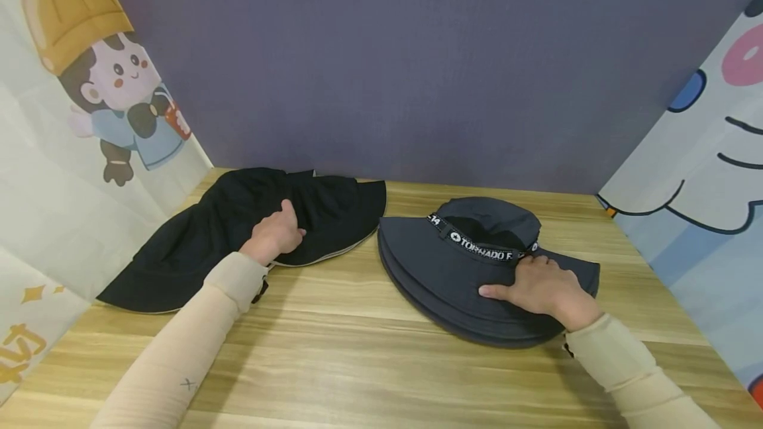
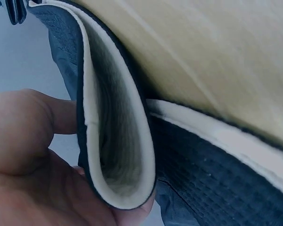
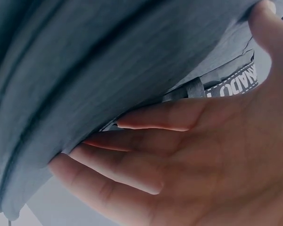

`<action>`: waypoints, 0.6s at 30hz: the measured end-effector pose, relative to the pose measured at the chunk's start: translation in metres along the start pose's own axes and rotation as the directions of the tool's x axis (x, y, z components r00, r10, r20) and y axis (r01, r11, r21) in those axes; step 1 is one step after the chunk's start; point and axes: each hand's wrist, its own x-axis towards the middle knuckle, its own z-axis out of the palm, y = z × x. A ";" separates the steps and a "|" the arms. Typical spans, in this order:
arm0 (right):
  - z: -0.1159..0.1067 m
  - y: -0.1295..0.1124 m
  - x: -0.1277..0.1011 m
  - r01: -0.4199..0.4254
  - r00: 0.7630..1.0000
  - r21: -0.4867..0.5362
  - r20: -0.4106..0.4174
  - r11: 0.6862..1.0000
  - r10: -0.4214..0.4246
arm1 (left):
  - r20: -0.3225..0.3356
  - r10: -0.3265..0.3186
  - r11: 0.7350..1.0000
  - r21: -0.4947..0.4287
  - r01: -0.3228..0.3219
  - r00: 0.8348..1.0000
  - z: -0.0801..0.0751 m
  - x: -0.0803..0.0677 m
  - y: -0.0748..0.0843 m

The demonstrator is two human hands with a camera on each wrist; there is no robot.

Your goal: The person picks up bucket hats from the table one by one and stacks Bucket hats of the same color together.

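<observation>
Nearest the viewer, two cream sleeves are reaching across the wooden desk (image 1: pixel 369 356). The right hand (image 1: pixel 545 290) is lying flat on the brim of the dark grey bucket hat (image 1: pixel 453 270), its fingers (image 3: pixel 132 125) straight and spread, gripping nothing; they are pressing the brim just below the lettered band (image 1: pixel 485 250). The grey hat is sitting right of centre on the desk, seemingly atop a second brim, though the edges are hard to separate. The left hand (image 1: pixel 275 234) is resting on the black bucket hat (image 1: pixel 238 230), which is lying flattened at the left; its fingers are curling round a fold of the cream-lined brim (image 2: pixel 118 155). Beyond, a purple backdrop (image 1: pixel 417 65) is standing between cartoon panels.
</observation>
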 end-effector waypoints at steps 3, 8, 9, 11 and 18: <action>-0.002 0.007 0.003 -0.004 1.000 0.003 0.004 1.000 0.004 | 0.003 0.004 1.000 0.004 -0.004 1.000 0.000 -0.001 0.000; -0.005 0.018 0.007 -0.027 0.999 0.019 0.022 0.999 0.026 | 0.004 0.026 1.000 0.010 -0.026 1.000 0.000 0.000 -0.002; -0.006 0.021 0.008 -0.030 0.999 0.022 0.024 0.999 0.029 | 0.005 0.031 0.999 0.010 -0.031 1.000 0.000 0.000 -0.002; -0.006 0.025 0.009 -0.032 0.999 0.028 0.033 0.999 0.032 | 0.010 0.038 0.999 0.012 -0.038 0.999 0.000 0.000 -0.003; -0.008 0.038 0.013 -0.044 0.999 0.043 0.032 0.998 0.043 | 0.019 0.045 0.999 0.023 -0.045 0.999 -0.001 -0.002 -0.003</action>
